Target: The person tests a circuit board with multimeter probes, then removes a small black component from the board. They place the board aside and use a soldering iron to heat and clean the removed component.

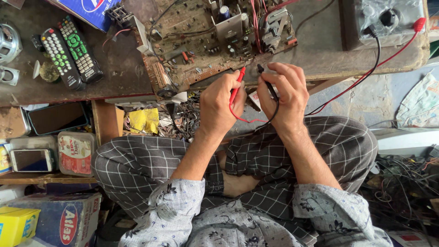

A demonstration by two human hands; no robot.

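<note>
Head view looks down on your two hands, close together at the near edge of the circuit board (206, 43). Your left hand (219, 107) pinches the red probe (238, 84), tip pointed at the board's edge — your right hand (281, 98) grips the black probe (267, 82) just beside it. Both leads run right to the meter (388, 20) (far right corner of the bench). Two remote controls (68, 50) lie well apart on the left.
</note>
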